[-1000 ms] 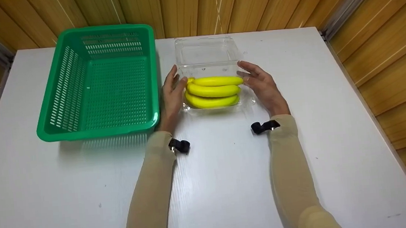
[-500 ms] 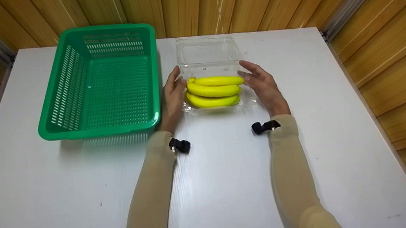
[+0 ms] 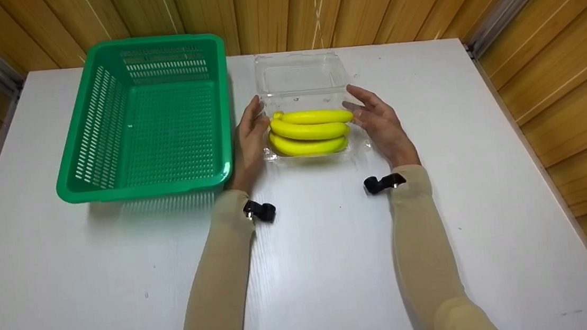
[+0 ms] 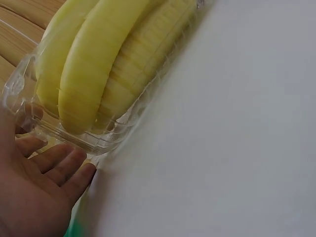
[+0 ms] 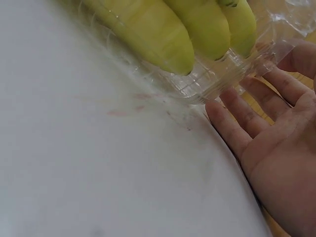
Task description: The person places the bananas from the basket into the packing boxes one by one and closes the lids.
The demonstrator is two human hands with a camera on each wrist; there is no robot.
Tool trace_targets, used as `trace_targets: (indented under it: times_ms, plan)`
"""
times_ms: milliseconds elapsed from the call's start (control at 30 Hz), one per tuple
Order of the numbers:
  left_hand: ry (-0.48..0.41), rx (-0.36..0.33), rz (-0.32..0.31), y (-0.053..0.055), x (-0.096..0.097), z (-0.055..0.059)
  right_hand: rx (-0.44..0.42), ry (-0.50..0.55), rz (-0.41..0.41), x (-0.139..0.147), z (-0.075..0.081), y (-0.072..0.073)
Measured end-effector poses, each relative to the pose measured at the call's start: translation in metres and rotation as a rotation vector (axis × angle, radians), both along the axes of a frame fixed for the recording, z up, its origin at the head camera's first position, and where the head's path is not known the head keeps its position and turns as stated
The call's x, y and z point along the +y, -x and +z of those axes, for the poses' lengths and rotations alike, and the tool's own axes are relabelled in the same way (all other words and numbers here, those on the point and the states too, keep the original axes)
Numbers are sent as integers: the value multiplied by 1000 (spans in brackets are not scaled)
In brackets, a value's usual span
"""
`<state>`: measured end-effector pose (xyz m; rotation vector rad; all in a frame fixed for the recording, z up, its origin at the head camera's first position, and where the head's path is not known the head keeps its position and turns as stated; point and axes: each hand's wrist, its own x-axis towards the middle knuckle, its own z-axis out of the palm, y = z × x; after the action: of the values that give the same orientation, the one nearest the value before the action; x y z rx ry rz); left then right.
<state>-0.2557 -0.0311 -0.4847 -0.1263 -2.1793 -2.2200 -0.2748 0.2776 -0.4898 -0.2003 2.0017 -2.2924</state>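
Observation:
A bunch of yellow bananas lies in the base of a clear plastic clamshell box, whose lid is folded back toward the wall. At the box's left end is my left hand, its relaxed fingers against the outer side and the thumb by the rim. My right hand mirrors it at the right end, with fairly straight fingers touching the wall. In the wrist views the bananas show through the ribbed plastic, and the right fingers lie along the box's lower edge.
A green slotted basket stands on the white table just left of the box, close to my left hand and wrist. Wood-patterned panels rise behind the table and at both sides.
Both hands stay at the ends of the box, and the bananas keep their place. Only a very slight shift of the whole view shows.

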Motion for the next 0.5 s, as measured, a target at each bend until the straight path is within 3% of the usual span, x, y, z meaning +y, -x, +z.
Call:
trace_targets:
  times_ms: [500]
  plan:
    - [-18,-28,8,0,0,-2,30,142,25,1,-3,3]
